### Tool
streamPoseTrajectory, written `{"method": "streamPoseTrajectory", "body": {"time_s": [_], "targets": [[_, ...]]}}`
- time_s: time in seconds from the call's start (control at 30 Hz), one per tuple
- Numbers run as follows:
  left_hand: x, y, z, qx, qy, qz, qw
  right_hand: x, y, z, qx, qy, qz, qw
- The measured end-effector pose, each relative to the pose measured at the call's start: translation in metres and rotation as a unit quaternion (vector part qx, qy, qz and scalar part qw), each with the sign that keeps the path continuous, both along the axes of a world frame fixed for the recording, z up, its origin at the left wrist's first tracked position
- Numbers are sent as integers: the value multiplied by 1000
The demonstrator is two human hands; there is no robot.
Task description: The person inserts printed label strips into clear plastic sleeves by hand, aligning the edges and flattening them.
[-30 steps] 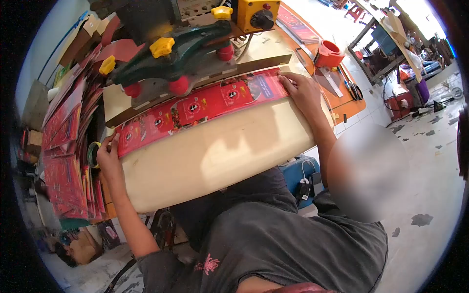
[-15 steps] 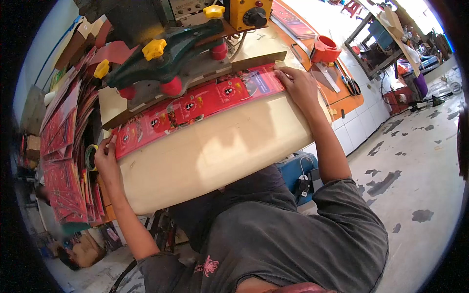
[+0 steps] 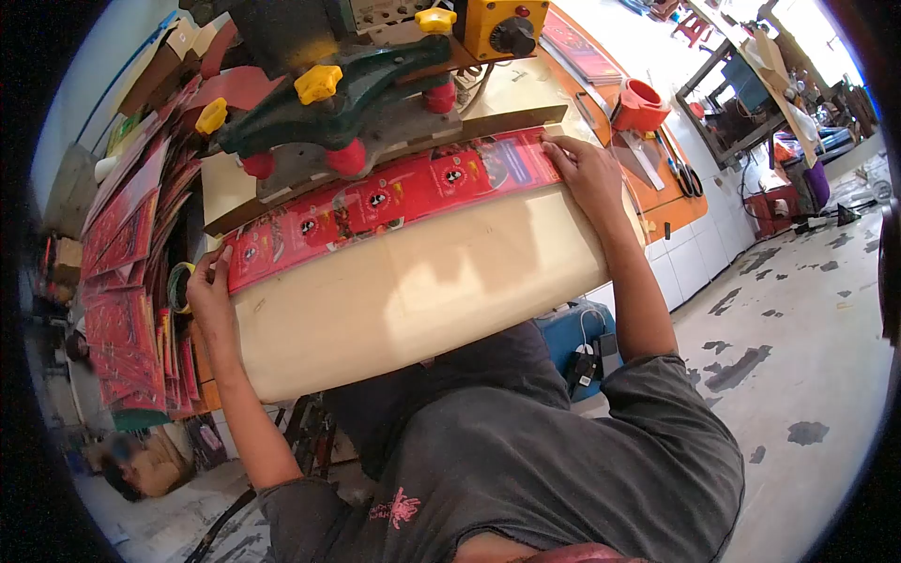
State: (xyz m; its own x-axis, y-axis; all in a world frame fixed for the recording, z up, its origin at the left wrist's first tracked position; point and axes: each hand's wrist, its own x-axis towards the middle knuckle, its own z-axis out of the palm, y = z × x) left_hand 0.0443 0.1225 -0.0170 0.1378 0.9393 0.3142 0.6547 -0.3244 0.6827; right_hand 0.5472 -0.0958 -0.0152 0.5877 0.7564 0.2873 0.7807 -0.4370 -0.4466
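Observation:
A long red printed sheet (image 3: 375,202) lies along the back of a cream padded board (image 3: 422,272), beside the metal edge of a dark green machine (image 3: 375,98) with yellow knobs. At the sheet's left end, my left hand (image 3: 212,286) pinches its edge between thumb and fingers. My right hand (image 3: 584,169) grips the far right end the same way, with the thumb and fingertips on the upper corner. The sheet is stretched out between the two hands, and its rear edge is close to the machine's edge.
Stacked red printed sheets (image 3: 122,281) stand at the left, near a roll of tape (image 3: 178,287). On the orange table at right are a red tape dispenser (image 3: 640,105) and scissors (image 3: 688,176). A yellow control box (image 3: 502,33) is at the top. Another person (image 3: 150,466) is at lower left.
The view has shifted slightly. Both hands keep their hold on the sheet's ends, with little visible movement of the sheet on the board.

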Motion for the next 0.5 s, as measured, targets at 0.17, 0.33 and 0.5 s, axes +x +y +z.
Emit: {"method": "streamPoseTrajectory", "body": {"time_s": [0.17, 0.33, 0.5], "targets": [[1, -2, 3, -10, 26, 13, 1000, 0, 0, -1, 1, 8, -1, 1000], [-6, 6, -8, 14, 9, 9, 1000, -5, -2, 4, 23, 10, 5, 1000], [-26, 23, -33, 51, 15, 3, 999, -13, 0, 8, 38, 59, 17, 997]]}}
